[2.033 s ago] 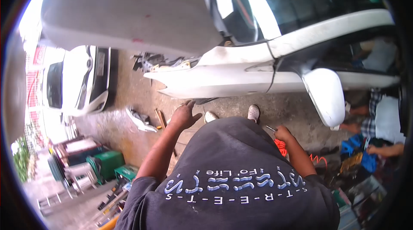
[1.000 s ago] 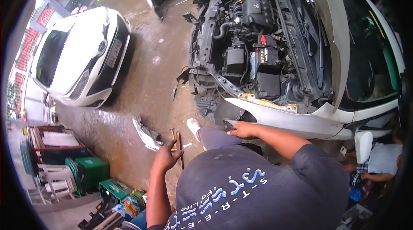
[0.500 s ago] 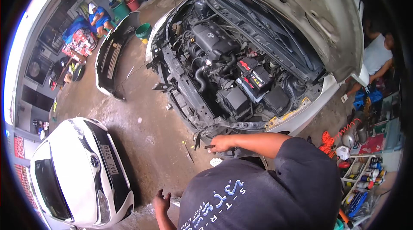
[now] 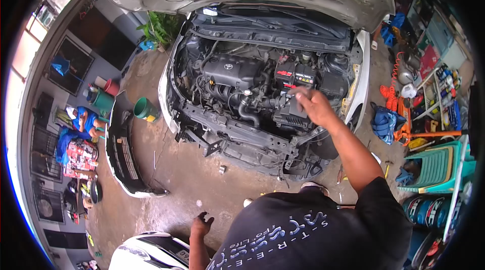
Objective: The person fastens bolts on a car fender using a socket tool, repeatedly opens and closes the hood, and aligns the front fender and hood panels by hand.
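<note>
Black battery (image 4: 297, 74) is sitting in the engine bay (image 4: 273, 41) just beyond the nearer right hand (image 4: 316, 108), long axis running roughly side to side; that hand is looking partly curled, too blurred to tell grip or contact. Left hand (image 4: 202, 225) is hanging loosely open, seemingly holding nothing, well apart over the floor (image 4: 177, 169). Front crossmember (image 4: 237, 132) is edging the near side, raised hood (image 4: 333, 5) leaving room overhead.

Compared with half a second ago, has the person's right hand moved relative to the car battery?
Yes: the right hand has moved closer to the car battery, and now appears just below it in view.
</note>
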{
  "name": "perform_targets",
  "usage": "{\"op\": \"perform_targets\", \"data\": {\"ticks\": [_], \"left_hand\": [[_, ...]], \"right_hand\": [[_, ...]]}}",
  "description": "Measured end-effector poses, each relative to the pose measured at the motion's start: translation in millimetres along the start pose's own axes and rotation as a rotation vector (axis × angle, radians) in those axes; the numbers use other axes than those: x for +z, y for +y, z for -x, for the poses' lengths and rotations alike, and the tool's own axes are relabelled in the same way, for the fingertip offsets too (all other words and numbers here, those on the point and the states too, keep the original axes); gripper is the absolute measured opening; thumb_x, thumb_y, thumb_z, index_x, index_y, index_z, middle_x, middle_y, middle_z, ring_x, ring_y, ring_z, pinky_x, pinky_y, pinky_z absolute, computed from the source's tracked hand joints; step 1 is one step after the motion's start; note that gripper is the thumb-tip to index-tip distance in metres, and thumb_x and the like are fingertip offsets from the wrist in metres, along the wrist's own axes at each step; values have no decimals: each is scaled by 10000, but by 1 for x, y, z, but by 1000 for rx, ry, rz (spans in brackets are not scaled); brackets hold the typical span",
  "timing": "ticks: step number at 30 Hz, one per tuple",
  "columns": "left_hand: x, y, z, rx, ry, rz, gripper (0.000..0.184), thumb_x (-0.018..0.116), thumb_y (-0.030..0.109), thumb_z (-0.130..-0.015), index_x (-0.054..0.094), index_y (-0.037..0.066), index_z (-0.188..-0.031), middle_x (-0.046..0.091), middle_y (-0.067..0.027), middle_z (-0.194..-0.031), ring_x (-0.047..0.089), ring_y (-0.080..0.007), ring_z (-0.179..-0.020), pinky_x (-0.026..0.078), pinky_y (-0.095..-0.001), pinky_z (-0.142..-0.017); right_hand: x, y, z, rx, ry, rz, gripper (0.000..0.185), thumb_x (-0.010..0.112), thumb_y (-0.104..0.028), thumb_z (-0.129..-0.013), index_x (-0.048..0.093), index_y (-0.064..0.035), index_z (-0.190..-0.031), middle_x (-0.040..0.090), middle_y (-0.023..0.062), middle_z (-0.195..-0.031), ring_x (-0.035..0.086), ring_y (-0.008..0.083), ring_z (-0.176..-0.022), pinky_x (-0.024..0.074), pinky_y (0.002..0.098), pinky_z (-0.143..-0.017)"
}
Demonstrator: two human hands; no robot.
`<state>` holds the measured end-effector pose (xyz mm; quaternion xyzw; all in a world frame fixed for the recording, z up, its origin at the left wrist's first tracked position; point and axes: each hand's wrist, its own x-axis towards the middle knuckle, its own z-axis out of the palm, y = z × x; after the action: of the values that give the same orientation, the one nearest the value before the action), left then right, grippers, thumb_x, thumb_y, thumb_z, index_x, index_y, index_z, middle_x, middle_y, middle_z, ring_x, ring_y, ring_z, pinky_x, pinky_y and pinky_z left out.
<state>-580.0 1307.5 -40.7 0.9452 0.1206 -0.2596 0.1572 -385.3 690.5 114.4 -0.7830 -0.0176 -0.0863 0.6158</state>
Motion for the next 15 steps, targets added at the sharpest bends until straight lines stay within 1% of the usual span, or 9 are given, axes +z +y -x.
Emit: {"op": "perform_targets", "data": {"ticks": [2, 3, 4, 6, 8, 10, 11, 14, 15], "left_hand": [[-74, -31, -46, 95, 106, -16, 630, 833, 382, -901, 668, 18, -1387, 742, -285, -1240, 738, -388, -1166, 595, -462, -977], [-106, -35, -67, 128, 162, 31, 628, 832, 381, -900, 669, 16, -1384, 748, -287, -1216, 744, -389, -1152, 599, -470, -965], [-140, -25, -80, 156, 205, 31, 613, 831, 369, -902, 673, 13, -1375, 751, -292, -1200, 747, -393, -1141, 601, -476, -954], [-192, -7, -115, 201, 280, 26, 582, 824, 344, -908, 679, 8, -1361, 753, -298, -1186, 752, -399, -1129, 601, -479, -947], [-210, 11, -157, 259, 335, 86, 549, 813, 318, -919, 684, 0, -1348, 754, -295, -1195, 755, -402, -1120, 592, -463, -961], [-213, 44, -180, 321, 325, 114, 540, 808, 316, -924, 687, 0, -1345, 755, -290, -1198, 757, -397, -1115, 589, -459, -964], [-215, 62, -190, 377, 326, 141, 531, 804, 315, -929, 690, 1, -1342, 757, -285, -1200, 760, -392, -1110, 586, -454, -967], [-201, 106, -212, 504, 264, 240, 505, 809, 287, -929, 698, -8, -1324, 768, -268, -1184, 770, -357, -1093, 587, -430, -952], [-202, 116, -218, 532, 238, 235, 505, 809, 287, -929, 698, -8, -1324, 768, -268, -1184, 770, -357, -1093, 587, -430, -952]], "right_hand": [[-18, -97, 0, 33, 131, 35, 325, 502, -291, -1144, 713, -74, -1262, 587, -13, -773, 542, 105, -705, 471, 323, -704], [-28, -129, -4, -145, 192, 160, 324, 502, -289, -1143, 704, -80, -1285, 587, -11, -776, 512, 91, -687, 449, 300, -674], [-34, -171, -5, -247, 270, 249, 342, 512, -313, -1136, 678, -98, -1343, 589, -12, -777, 487, 76, -668, 423, 273, -632], [-40, -263, -2, -359, 367, 299, 467, 528, -399, -1118, 587, -93, -1466, 593, -7, -766, 468, 71, -609, 402, 270, -572], [-45, -319, -14, -572, 497, 391, 486, 547, -408, -1101, 597, -70, -1447, 611, 0, -759, 448, 77, -566, 374, 242, -554], [-63, -367, -26, -464, 430, 488, 514, 550, -373, -1108, 438, -13, -1457, 677, 82, -840, 491, 93, -557, 405, 250, -534], [-54, -393, -33, -457, 343, 374, 757, 550, -368, -1109, 220, -7, -1686, 702, 120, -836, 539, 104, -541, 447, 256, -512], [-43, -417, -68, -483, 218, 356, 717, 543, -306, -1111, 231, 3, -1678, 700, 116, -829, 532, 97, -533, 433, 252, -498], [-44, -423, -93, -328, 267, 337, 702, 545, -291, -1109, 244, 1, -1672, 704, 114, -828, 532, 97, -525, 424, 258, -470]]}}
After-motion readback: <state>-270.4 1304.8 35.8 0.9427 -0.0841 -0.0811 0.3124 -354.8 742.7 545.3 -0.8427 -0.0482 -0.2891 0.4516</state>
